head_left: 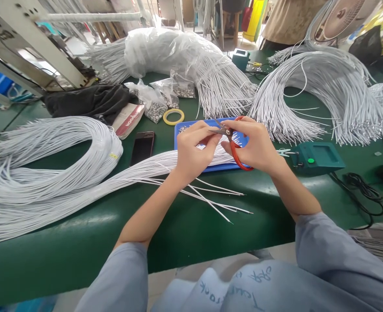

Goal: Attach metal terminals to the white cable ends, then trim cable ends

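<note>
Red-handled scissors [234, 149] are in my right hand [258, 143], with fingers at the handles and the blades pointing left. My left hand [196, 149] is closed in a pinch right at the blade tips; whatever it holds there is too small to make out. Beneath both hands lies a blue tray [180, 128], partly hidden, with small metal pieces and wire ends in it. A long bundle of white wires [126, 175] runs from the left under my left hand into the tray. Several loose wires [211, 199] fan out in front of it.
Coiled white wires [90, 130] lie left; larger bundles [224, 82] [334, 82] stand behind. Around the tray are a phone [142, 147], yellow tape [173, 117], bags of metal parts [155, 108] and a green device [321, 157] with a black cable [362, 186].
</note>
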Action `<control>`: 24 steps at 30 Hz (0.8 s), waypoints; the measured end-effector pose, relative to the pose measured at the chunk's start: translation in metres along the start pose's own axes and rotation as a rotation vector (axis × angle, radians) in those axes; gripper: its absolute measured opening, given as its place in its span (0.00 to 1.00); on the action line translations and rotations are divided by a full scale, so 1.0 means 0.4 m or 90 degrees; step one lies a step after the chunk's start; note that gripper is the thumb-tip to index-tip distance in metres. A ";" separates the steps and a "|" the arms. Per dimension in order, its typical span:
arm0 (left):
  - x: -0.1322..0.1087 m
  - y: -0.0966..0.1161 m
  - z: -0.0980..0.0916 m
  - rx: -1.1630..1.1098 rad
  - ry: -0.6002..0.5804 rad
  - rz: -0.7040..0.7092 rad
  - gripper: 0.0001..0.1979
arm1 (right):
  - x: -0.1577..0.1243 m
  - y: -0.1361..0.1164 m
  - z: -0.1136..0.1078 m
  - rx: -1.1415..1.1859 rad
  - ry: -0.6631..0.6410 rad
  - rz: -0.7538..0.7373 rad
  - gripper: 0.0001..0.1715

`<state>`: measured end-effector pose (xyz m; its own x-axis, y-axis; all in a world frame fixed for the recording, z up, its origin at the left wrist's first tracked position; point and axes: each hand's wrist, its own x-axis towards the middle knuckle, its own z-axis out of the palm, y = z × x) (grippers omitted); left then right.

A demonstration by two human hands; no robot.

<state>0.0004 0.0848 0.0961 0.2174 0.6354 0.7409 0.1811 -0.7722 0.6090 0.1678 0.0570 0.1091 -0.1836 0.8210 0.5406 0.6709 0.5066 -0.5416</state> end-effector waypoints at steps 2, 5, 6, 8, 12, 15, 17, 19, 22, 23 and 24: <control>0.000 0.001 0.000 -0.008 -0.003 0.006 0.06 | -0.002 -0.005 0.000 0.008 0.003 0.014 0.19; -0.001 0.002 0.003 -0.039 -0.012 0.006 0.07 | -0.006 -0.017 0.000 0.024 -0.001 0.035 0.18; -0.001 0.000 0.004 -0.050 -0.018 0.001 0.07 | -0.007 -0.020 0.000 0.032 -0.004 0.039 0.17; 0.001 -0.007 0.000 -0.072 -0.030 -0.018 0.08 | -0.005 -0.018 -0.002 0.047 -0.010 0.049 0.17; 0.020 -0.037 -0.031 -0.090 0.052 -0.073 0.08 | 0.015 0.025 -0.013 0.044 0.003 0.131 0.14; 0.032 -0.047 -0.053 -0.079 0.130 -0.106 0.10 | 0.029 0.054 -0.025 0.085 0.088 0.172 0.11; 0.031 -0.037 -0.050 -0.079 0.107 -0.114 0.10 | 0.028 0.049 -0.030 0.176 0.143 0.148 0.11; 0.022 -0.019 -0.034 -0.080 0.056 -0.120 0.11 | 0.017 0.024 -0.029 0.259 0.169 0.127 0.12; 0.008 0.006 -0.006 -0.083 0.005 -0.127 0.13 | 0.000 -0.018 -0.018 0.291 0.169 0.119 0.14; 0.004 0.010 0.000 -0.087 -0.001 -0.126 0.14 | -0.003 -0.026 -0.014 0.290 0.162 0.113 0.14; 0.002 0.012 0.004 -0.091 -0.003 -0.125 0.14 | -0.006 -0.032 -0.009 0.289 0.154 0.103 0.15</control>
<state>0.0031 0.0815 0.0991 0.1967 0.7731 0.6031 0.0830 -0.6260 0.7754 0.1623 0.0477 0.1171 0.1031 0.8405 0.5318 0.2895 0.4862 -0.8245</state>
